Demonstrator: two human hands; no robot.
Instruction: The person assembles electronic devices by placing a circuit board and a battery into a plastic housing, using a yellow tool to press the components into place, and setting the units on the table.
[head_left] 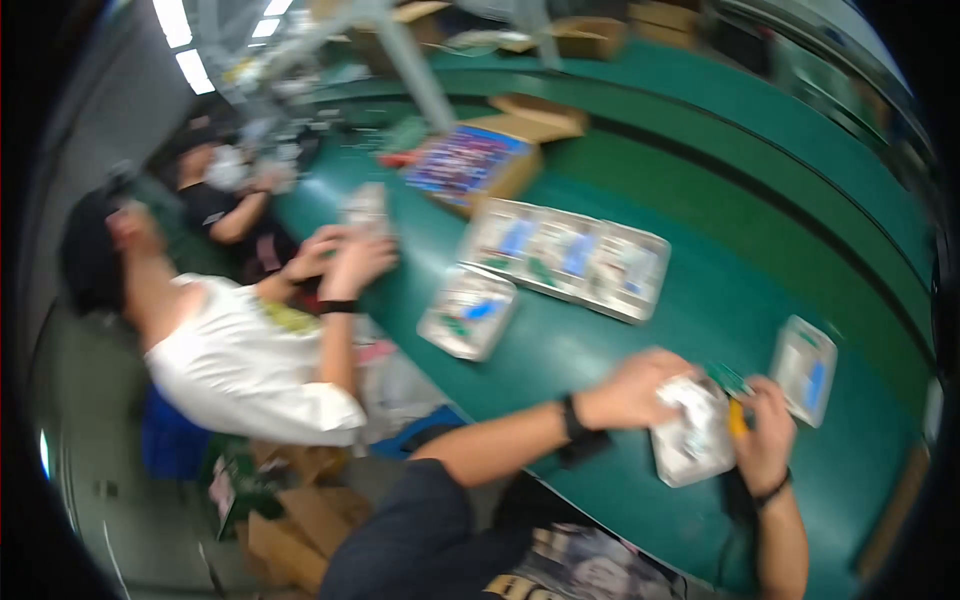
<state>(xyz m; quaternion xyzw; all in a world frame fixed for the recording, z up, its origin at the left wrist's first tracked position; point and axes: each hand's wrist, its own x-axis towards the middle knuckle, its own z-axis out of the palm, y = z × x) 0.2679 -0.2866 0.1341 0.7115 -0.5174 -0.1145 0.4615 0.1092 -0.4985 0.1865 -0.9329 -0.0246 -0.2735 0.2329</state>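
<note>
Both hands clasp one clear blister pack [692, 432] above the green worktop [600, 370]: left hand [630, 390] on top, right hand [765, 435] alongside. Another pack [805, 368] lies just beyond the right hand.

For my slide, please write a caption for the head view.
Both hands, left and right, hold a clear packet over a green table.

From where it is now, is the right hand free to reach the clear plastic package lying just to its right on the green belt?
Probably yes: the clear plastic package lies close beside the right hand with bare green belt between, though that hand already grips something.
</note>
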